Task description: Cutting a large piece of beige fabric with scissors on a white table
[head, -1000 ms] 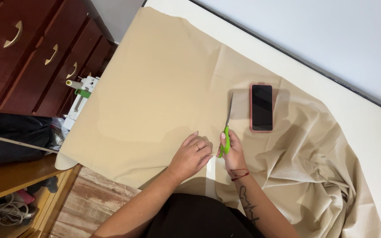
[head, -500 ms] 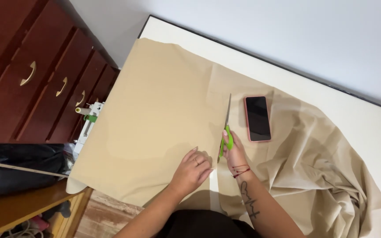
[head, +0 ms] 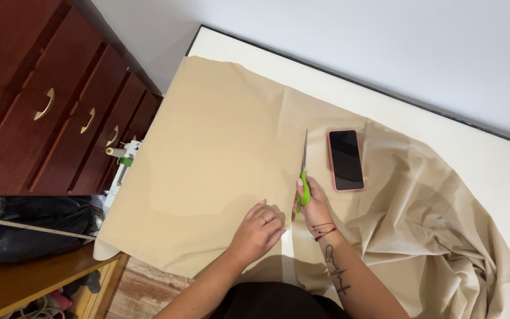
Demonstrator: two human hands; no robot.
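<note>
A large beige cloth point(head: 219, 147) lies spread over a white table point(head: 444, 130). My right hand point(head: 313, 207) grips green-handled scissors point(head: 304, 174), whose blades point away from me along a cut in the cloth. Flat on the cloth just left of the cut rests my left hand point(head: 258, 230), fingers together and pressing the fabric down. A slit runs from the near edge up to the scissors.
A phone in a pink case point(head: 345, 159) lies face up on the cloth right of the scissors. Bunched cloth point(head: 444, 248) piles at the right. A dark wooden chest of drawers point(head: 48, 106) stands left, a black bag point(head: 30, 227) on a low wooden shelf below it.
The view has shifted, so the table sits further right and lower in the picture. Both hands stay at the cut, the scissors slightly further along the cloth.
</note>
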